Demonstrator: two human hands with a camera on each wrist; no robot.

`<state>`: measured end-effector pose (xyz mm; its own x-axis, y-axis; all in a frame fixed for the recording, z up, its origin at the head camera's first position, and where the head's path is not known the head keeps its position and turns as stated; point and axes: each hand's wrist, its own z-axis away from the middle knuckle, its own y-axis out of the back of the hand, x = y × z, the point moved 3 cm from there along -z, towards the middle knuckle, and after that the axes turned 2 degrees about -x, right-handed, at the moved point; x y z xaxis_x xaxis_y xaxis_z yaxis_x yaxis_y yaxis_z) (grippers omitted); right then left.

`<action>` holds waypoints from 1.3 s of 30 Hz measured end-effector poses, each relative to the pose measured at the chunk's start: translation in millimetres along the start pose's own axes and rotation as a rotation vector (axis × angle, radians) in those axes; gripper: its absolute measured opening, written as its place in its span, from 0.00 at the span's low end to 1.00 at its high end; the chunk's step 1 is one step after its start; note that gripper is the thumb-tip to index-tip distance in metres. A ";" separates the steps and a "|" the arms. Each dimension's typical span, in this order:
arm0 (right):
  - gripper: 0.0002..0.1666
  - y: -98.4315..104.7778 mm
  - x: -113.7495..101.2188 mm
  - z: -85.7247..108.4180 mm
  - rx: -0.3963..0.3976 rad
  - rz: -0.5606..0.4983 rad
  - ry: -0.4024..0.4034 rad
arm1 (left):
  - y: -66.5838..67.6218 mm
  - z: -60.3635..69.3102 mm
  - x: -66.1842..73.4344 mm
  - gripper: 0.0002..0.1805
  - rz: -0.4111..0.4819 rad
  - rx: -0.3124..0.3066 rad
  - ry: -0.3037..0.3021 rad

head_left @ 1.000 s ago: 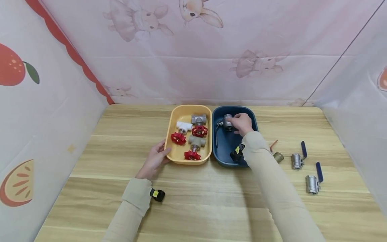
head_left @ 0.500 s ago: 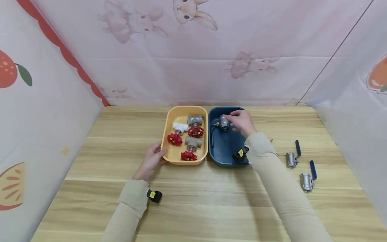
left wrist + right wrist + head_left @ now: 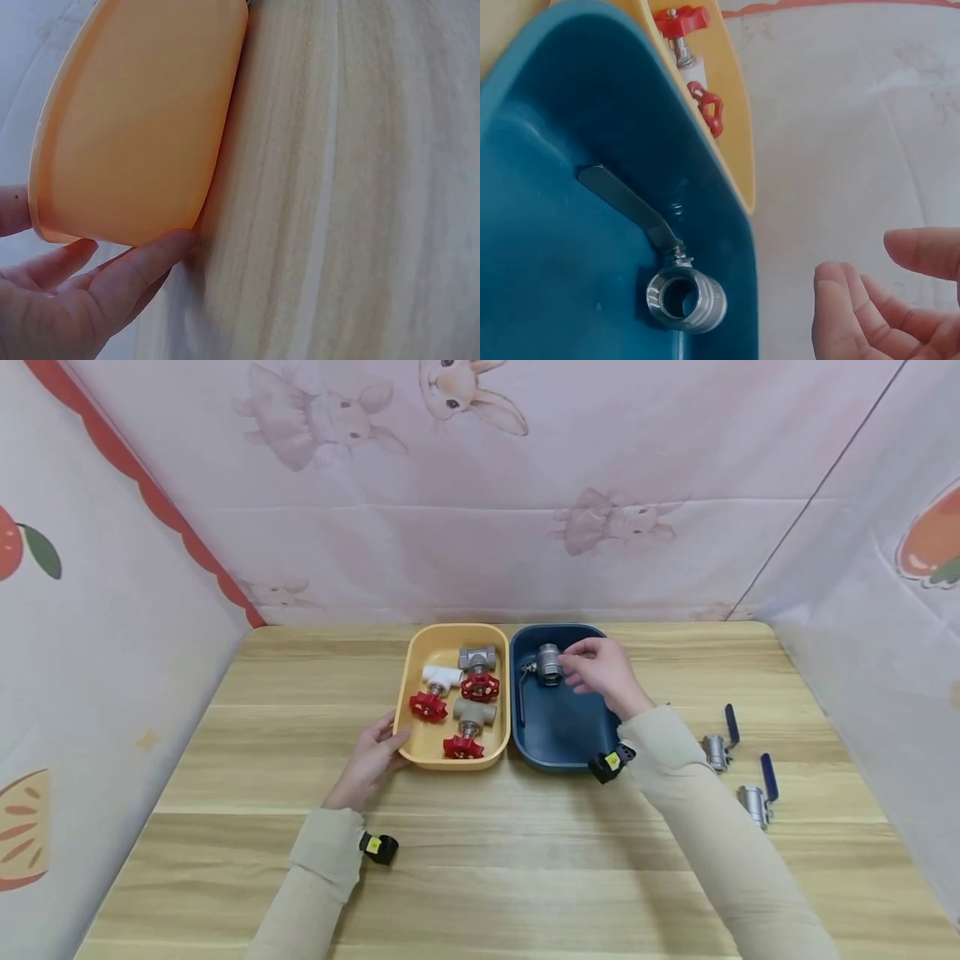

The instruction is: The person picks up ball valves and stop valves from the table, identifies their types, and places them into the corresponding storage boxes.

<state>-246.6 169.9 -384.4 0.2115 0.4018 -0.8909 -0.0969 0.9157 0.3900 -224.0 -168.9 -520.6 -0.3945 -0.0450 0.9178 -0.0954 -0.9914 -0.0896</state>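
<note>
In the head view my left hand (image 3: 367, 758) grips the left front corner of the yellow tray (image 3: 402, 693). In the left wrist view its thumb lies over the rim and the other fingers rest against the outer wall. My right hand (image 3: 603, 675) hovers over the right side of the blue tray (image 3: 570, 764), holding nothing, thumb and fingertips apart. To its left a steel ball valve (image 3: 550, 664) with a lever handle lies in the blue tray; the right wrist view shows a gap between this valve (image 3: 686, 300) and the fingers.
Several gate valves with red handwheels, one of them with a white body (image 3: 442, 677), lie in the yellow tray. Two steel ball valves with blue levers, a nearer one (image 3: 753, 803) and a farther one (image 3: 716, 752), lie on the wooden table (image 3: 480, 877) at right. Printed cloth (image 3: 450, 552) hangs behind.
My right hand has let go of the steel ball valve and drawn off to the right. The left hand keeps its hold on the yellow tray. The head view has shifted slightly right.
</note>
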 end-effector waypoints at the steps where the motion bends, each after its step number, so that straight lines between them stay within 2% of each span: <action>1: 0.16 0.1 -0.2 2.7 -0.001 0.004 0.008 | -0.2 0.2 0.3 0.32 -0.007 -0.004 -0.006; 6: 0.18 1.8 1.4 15.4 -0.007 0.031 0.049 | -3.5 6.1 6.7 0.32 -0.043 -0.009 -0.011; 13: 0.20 8.8 5.2 31.8 -0.024 0.097 0.121 | -10.4 19.1 18.8 0.34 -0.044 -0.049 -0.081; 14: 0.20 10.0 5.4 34.3 -0.022 0.110 0.131 | -12.8 22.3 22.2 0.33 -0.049 -0.043 -0.071; 18: 0.21 16.2 7.0 45.5 -0.009 0.156 0.155 | -10.9 18.8 19.0 0.33 -0.066 -0.033 -0.040; 21: 0.22 21.5 9.9 53.4 0.003 0.186 0.176 | -6.2 11.0 11.6 0.32 -0.069 -0.024 -0.026; 24: 0.22 27.9 12.7 60.9 0.013 0.198 0.193 | -8.7 15.0 15.5 0.32 -0.043 -0.031 -0.033; 28: 0.25 37.5 16.0 70.9 0.030 0.201 0.198 | -15.2 25.5 24.4 0.32 -0.056 -0.029 -0.056; 30: 0.26 41.8 17.8 75.2 0.042 0.211 0.203 | -11.5 19.5 18.4 0.33 -0.061 -0.039 -0.076; 34: 0.27 48.7 23.9 80.4 0.058 0.222 0.192 | -8.2 13.3 12.2 0.33 -0.041 -0.046 -0.076; 39: 0.28 54.9 30.2 83.9 0.060 0.231 0.169 | -10.3 18.2 16.6 0.31 -0.043 -0.020 -0.040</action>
<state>-164.0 232.6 -370.4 0.0254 0.5981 -0.8010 -0.0648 0.8006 0.5957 -212.9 -161.7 -497.4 -0.3528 -0.0074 0.9357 -0.1304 -0.9898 -0.0570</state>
